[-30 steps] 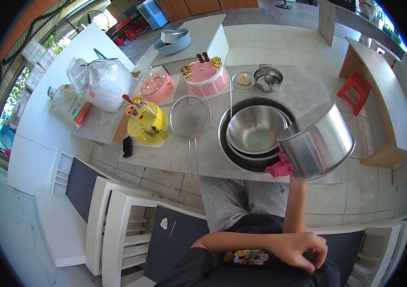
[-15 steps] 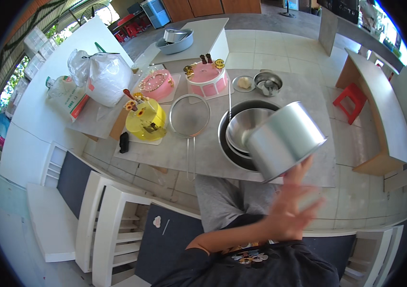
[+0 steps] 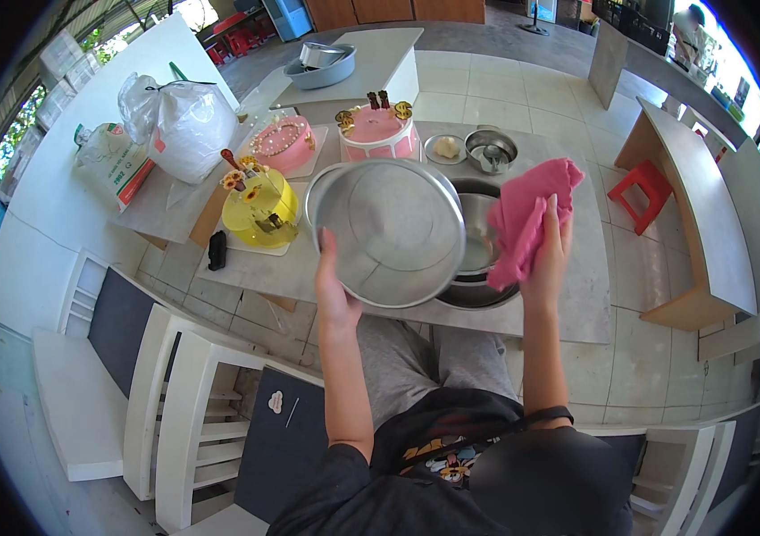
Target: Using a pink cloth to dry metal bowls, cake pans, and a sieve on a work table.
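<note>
My left hand point(image 3: 337, 290) grips the near-left rim of a silver round cake tin point(image 3: 391, 234), held above the table with its round face toward me. In my right hand point(image 3: 547, 255) is a crumpled pink cloth point(image 3: 532, 214), apart from the tin. Below and between them a steel bowl point(image 3: 480, 234) sits inside a larger dark-rimmed bowl point(image 3: 480, 297), both partly covered by the tin and the cloth. The tin hides most of a mesh strainer point(image 3: 309, 201), whose rim edge shows at the left.
Decorated cakes stand along the left and back: a yellow cake point(image 3: 261, 214), a pink cake point(image 3: 282, 145) and a pink-and-white cake point(image 3: 380, 134). Behind the bowls are a small plate point(image 3: 434, 154) with a pale lump and a small steel bowl point(image 3: 507, 161). Plastic bags point(image 3: 191, 132) lie far left.
The cake tin has moved left from over the bowls and turned its round face to me. My left hand now grips its rim; my right holds the pink cloth up at the right.
</note>
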`<state>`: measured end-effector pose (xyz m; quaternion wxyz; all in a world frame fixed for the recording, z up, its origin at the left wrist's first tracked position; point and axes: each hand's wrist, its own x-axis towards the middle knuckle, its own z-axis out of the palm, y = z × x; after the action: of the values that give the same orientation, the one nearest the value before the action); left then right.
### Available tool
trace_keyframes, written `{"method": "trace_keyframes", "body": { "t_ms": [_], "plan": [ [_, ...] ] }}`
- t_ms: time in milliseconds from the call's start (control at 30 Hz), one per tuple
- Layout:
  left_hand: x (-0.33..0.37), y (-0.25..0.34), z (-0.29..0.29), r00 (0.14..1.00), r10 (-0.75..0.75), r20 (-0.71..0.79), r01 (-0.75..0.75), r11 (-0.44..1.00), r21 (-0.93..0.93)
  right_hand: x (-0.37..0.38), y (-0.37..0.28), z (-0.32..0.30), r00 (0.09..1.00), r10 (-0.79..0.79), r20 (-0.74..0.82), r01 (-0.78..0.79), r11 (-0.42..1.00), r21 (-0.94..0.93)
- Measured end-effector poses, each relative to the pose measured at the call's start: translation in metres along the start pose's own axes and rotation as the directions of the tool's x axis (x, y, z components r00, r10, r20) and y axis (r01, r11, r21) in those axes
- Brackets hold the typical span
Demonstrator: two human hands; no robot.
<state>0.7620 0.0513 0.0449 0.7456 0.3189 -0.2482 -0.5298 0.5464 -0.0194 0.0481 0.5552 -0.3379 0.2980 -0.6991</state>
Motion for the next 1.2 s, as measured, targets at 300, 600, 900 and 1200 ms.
{"method": "trace_keyframes", "body": {
  "t_ms": [300, 600, 900, 1200],
  "plan": [
    [0.004, -0.039, -0.013, 0.917, -0.398, -0.006, 0.392, 0.906, -0.159, -0.039, 0.066, 0.007, 0.92, -0.151, 0.362, 0.249, 0.937, -0.244],
    [-0.008, -0.035, -0.029, 0.957, -0.178, 0.23, 0.252, 0.903, -0.348, -0.156, 0.108, -0.057, 0.696, -0.046, 0.717, 0.619, 0.545, -0.566],
    [-0.012, 0.006, -0.057, 0.983, -0.175, 0.058, 0.183, 0.886, -0.425, -0.13, 0.11, -0.09, -0.928, 0.17, 0.332, -0.066, 0.802, -0.594],
    [-0.014, 0.003, -0.064, 0.989, -0.147, -0.036, 0.124, 0.923, -0.364, -0.176, 0.041, -0.027, 0.074, 0.015, 0.997, -0.984, 0.163, 0.07]
  ]
}}
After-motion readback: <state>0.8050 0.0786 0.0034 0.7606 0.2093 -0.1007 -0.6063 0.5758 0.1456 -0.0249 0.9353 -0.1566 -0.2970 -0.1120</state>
